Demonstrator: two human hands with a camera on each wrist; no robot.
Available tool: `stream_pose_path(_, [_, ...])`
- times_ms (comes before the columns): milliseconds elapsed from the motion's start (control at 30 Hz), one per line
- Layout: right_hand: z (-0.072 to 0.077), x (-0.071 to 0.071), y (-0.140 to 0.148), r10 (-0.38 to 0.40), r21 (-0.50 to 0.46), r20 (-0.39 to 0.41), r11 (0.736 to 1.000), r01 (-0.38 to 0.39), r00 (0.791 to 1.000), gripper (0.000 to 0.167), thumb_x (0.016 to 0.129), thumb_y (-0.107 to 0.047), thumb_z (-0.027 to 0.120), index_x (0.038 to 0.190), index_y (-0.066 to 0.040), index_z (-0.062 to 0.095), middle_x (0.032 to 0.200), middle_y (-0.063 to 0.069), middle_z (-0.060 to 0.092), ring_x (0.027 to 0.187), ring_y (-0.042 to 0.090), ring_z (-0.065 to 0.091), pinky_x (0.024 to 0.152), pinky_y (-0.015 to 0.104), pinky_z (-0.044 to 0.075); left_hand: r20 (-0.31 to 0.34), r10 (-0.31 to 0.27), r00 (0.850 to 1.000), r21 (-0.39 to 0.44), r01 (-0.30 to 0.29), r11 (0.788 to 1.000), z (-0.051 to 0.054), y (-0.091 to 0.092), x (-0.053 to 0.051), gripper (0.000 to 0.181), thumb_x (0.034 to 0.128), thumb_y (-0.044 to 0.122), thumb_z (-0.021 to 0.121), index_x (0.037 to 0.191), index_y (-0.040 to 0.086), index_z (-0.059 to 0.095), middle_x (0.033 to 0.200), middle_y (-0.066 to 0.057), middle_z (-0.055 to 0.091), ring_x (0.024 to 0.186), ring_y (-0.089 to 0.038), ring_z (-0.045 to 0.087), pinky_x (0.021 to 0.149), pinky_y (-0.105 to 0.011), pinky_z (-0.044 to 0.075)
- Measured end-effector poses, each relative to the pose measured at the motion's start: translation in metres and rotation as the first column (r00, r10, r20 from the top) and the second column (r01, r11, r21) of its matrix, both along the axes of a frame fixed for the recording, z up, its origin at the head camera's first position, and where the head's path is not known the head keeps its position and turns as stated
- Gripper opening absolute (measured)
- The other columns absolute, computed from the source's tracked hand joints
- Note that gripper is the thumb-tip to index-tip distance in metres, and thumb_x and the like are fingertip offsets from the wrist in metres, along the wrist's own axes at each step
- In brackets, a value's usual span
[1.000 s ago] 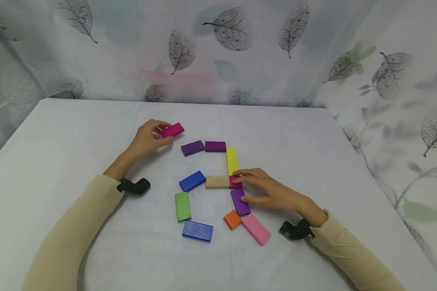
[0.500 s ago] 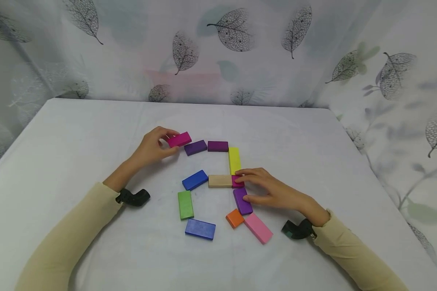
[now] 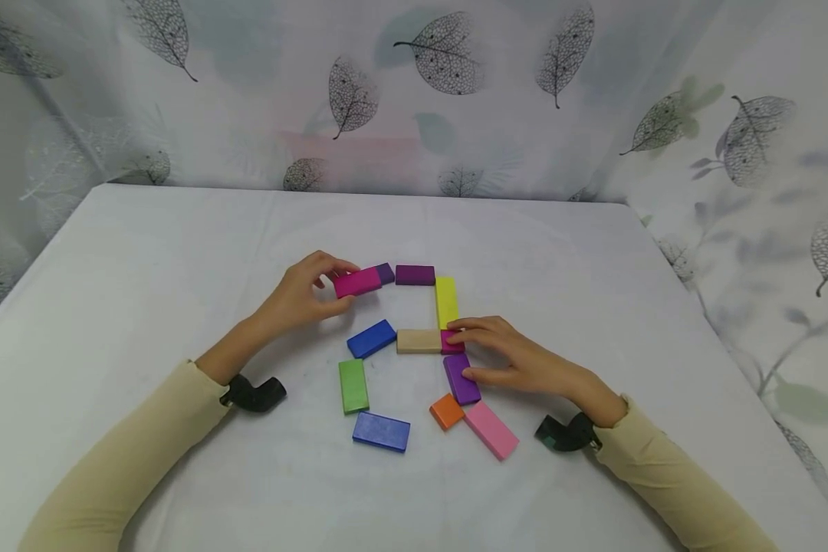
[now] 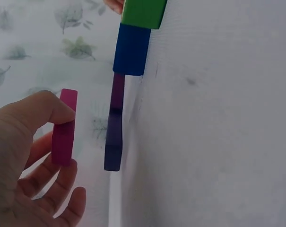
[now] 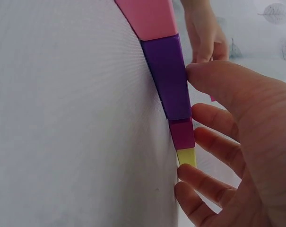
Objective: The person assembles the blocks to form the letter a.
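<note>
My left hand (image 3: 305,293) pinches a magenta block (image 3: 357,282) between thumb and fingers. From the head view it covers part of a dark purple block (image 3: 386,274). In the left wrist view a gap separates the held magenta block (image 4: 63,127) from the dark purple block (image 4: 114,142). My right hand (image 3: 517,355) lies loosely over the right side of the layout. Its thumb touches a violet block (image 5: 169,78), and its fingers are at a small magenta block (image 5: 182,134) and near a yellow block (image 3: 446,302).
Also on the white table (image 3: 248,475) lie a plum block (image 3: 415,275), a beige block (image 3: 418,341), a blue block (image 3: 372,339), a green block (image 3: 354,386), another blue block (image 3: 382,432), an orange block (image 3: 447,412) and a pink block (image 3: 492,430). A leaf-printed cloth (image 3: 248,115) hangs behind.
My left hand has brought the magenta block right and nearer to me, from beyond the dark purple block to over it. The right hand stays at the violet and small magenta blocks.
</note>
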State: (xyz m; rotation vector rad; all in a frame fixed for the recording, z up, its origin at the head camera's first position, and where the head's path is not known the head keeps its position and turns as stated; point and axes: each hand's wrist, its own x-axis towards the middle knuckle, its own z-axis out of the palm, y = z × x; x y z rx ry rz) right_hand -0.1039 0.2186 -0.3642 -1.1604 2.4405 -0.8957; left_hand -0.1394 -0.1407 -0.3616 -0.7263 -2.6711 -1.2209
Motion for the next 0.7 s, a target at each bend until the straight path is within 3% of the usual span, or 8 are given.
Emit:
stream_pose_path(333, [0.001,0.0,0.0,0.002,0.001,0.002,1.0,-0.002,1.0,0.05,0.09,-0.021,0.07,0.137,-0.015,0.055,0.149,0.005,0.042,0.136,0.026,0.034,0.108,0.054,0.033,-0.002,-0.063,0.998,-0.025,0.063,0.998,0.009,0.015,0.019,0.041,0.0801,0.007,0.075,0.12,0.005,0.065,0.109,-0.011,0.06,0.103,-0.025,0.057,0.085,-0.044,0.05])
stream_pose_path(700, [0.001,0.0,0.0,0.0,0.014,-0.009,1.0,0.0,1.0,0.049,0.091,-0.023,0.069,0.137,-0.016,0.055,0.15,0.005,0.041,0.137,0.026,0.034,0.108,0.054,0.034,-0.048,-0.17,0.984,-0.069,0.166,0.984,0.017,0.033,0.039,0.039,0.0794,0.01,0.077,0.117,0.007,0.067,0.112,-0.007,0.061,0.108,-0.022,0.056,0.091,-0.043,0.052])
